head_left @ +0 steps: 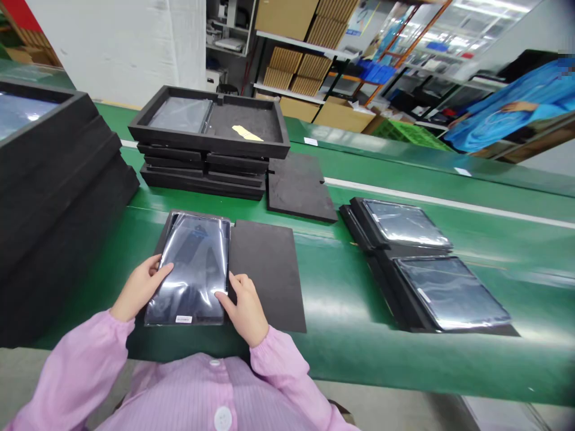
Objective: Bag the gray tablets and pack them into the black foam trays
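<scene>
A tablet (193, 263) in a clear plastic film lies between my hands, over a black foam sheet on the green surface. A small white label (184, 319) shows at its near edge. My left hand (142, 284) grips its left edge, thumb on top. On the opposite edge, my right hand (242, 305) holds it the same way, thumb over the screen. The fingers beneath are hidden. Just right of the tablet, a bare black foam sheet (268, 275) lies flat.
Beyond stands a stack of black foam trays (206, 143); its top one holds a wrapped tablet (182, 114) and a yellowish scrap (247, 133). Tall foam trays (54, 197) rise at left. Two wrapped tablets (451, 293) rest on foam at right. A person in blue (507, 108) is beyond the conveyor.
</scene>
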The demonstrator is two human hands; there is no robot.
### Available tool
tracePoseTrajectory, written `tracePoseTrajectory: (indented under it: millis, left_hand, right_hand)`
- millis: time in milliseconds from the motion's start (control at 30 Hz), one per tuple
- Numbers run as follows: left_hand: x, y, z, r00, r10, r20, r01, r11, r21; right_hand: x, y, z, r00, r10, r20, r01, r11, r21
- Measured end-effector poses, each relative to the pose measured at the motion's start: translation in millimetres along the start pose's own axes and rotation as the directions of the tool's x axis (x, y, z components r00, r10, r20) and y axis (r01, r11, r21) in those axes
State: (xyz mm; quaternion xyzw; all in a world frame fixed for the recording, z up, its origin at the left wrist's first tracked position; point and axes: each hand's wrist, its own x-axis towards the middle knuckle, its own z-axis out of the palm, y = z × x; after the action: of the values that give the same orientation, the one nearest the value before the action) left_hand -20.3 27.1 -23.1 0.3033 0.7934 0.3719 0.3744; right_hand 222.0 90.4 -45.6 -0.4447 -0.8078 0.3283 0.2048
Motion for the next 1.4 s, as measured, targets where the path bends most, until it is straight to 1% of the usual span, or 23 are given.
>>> tracePoseTrajectory:
  millis: [67,100,133,200,267,333,467,533,633,667,733,800,833,900,1000,1067,1133,1200,1233,1267,1333,1367,1400]
  left_hand:
    - [0.4,12.1,-0.1,0.989,-0.028,0.147,0.06,0.974,-0.22]
    - [-1.1,18.7,1.0,0.981,-0.034,0.192,0.093,0.947,-0.306]
    - [-3.5,25.0,2.6,0.979,-0.03,0.204,0.105,0.924,-0.367]
    - [-10.2,34.6,5.8,0.986,0.016,0.166,0.055,0.908,-0.416]
    - [-18.0,38.9,7.9,0.987,0.105,0.122,-0.047,0.912,-0.407]
    - [-24.7,38.2,8.9,0.974,0.211,0.077,-0.167,0.909,-0.382]
    - [-24.8,30.9,11.8,0.925,0.371,-0.086,-0.377,0.862,-0.337]
    - [-15.9,30.3,15.7,0.892,0.424,-0.155,-0.452,0.831,-0.325]
    - [4.5,37.0,22.5,0.845,0.494,-0.208,-0.535,0.786,-0.31]
    - [11.3,40.1,24.3,0.83,0.52,-0.203,-0.558,0.775,-0.296]
    - [21.7,45.7,26.6,0.807,0.57,-0.157,-0.59,0.763,-0.262]
    - [24.3,49.3,27.7,0.79,0.602,-0.111,-0.611,0.761,-0.219]
    - [21.9,50.8,28.4,0.783,0.611,-0.114,-0.621,0.756,-0.207]
    - [10.1,54.7,31.8,0.778,0.606,-0.166,-0.628,0.746,-0.219]
    - [-14.6,66.0,44.5,0.774,0.53,-0.347,-0.627,0.718,-0.302]
    - [-25.4,77.1,56.6,0.741,0.465,-0.485,-0.66,0.64,-0.394]
    - [-26.8,91.2,66.8,0.683,0.425,-0.594,-0.726,0.485,-0.489]
    - [-20.0,109.6,71.5,0.634,0.415,-0.652,-0.773,0.341,-0.535]
    - [-14.8,120.5,71.6,0.61,0.429,-0.666,-0.792,0.295,-0.535]
    - [-9.2,132.5,70.5,0.587,0.456,-0.67,-0.808,0.271,-0.524]
    - [2.1,157.2,66.7,0.546,0.524,-0.654,-0.832,0.243,-0.499]
    - [7.4,168.7,64.9,0.543,0.559,-0.627,-0.829,0.239,-0.505]
    - [12.2,178.7,63.7,0.556,0.597,-0.578,-0.813,0.249,-0.526]
  right_hand:
    - [1.1,1.3,-2.0,1.0,0.008,0.004,-0.009,0.999,0.045]
    - [2.0,2.2,-2.7,1.0,0.021,0.004,-0.021,0.997,0.079]
    - [3.4,3.1,-3.3,0.999,0.046,-0.004,-0.045,0.991,0.126]
    - [8.9,5.2,-4.3,0.992,0.118,-0.046,-0.104,0.967,0.232]
    - [18.2,6.6,-6.8,0.978,0.187,-0.096,-0.148,0.936,0.32]
    - [29.2,6.3,-12.3,0.973,0.203,-0.106,-0.149,0.912,0.382]
    - [44.6,-1.2,-31.3,0.992,0.101,-0.081,-0.045,0.852,0.521]
    - [46.7,-5.9,-40.9,0.991,0.061,-0.121,0.02,0.817,0.577]
    - [47.4,-8.0,-50.1,0.974,0.028,-0.224,0.124,0.762,0.636]
    - [47.9,-7.0,-51.7,0.966,0.023,-0.259,0.153,0.756,0.636]
    - [49.3,-3.7,-53.8,0.954,0.016,-0.3,0.174,0.786,0.593]
    - [50.5,-1.2,-56.7,0.953,-0.004,-0.302,0.174,0.824,0.538]
    - [50.9,-1.3,-59.2,0.956,-0.018,-0.291,0.176,0.833,0.525]
    - [51.0,-4.6,-66.6,0.959,-0.046,-0.281,0.192,0.832,0.521]
    - [51.2,-15.1,-79.7,0.914,-0.084,-0.397,0.27,0.857,0.439]
    - [52.0,-22.6,-84.5,0.855,-0.158,-0.494,0.354,0.873,0.334]
    - [53.0,-28.8,-82.7,0.793,-0.226,-0.566,0.433,0.863,0.262]
    - [53.1,-34.1,-75.2,0.732,-0.241,-0.637,0.477,0.848,0.228]
    - [52.6,-36.8,-70.4,0.712,-0.236,-0.661,0.481,0.85,0.215]
    - [51.7,-39.8,-65.7,0.701,-0.229,-0.676,0.477,0.855,0.205]
    - [47.9,-47.0,-59.2,0.705,-0.246,-0.665,0.48,0.856,0.192]
    - [45.1,-51.2,-58.6,0.723,-0.276,-0.634,0.492,0.849,0.193]
    - [41.6,-55.7,-60.1,0.751,-0.314,-0.582,0.507,0.838,0.202]
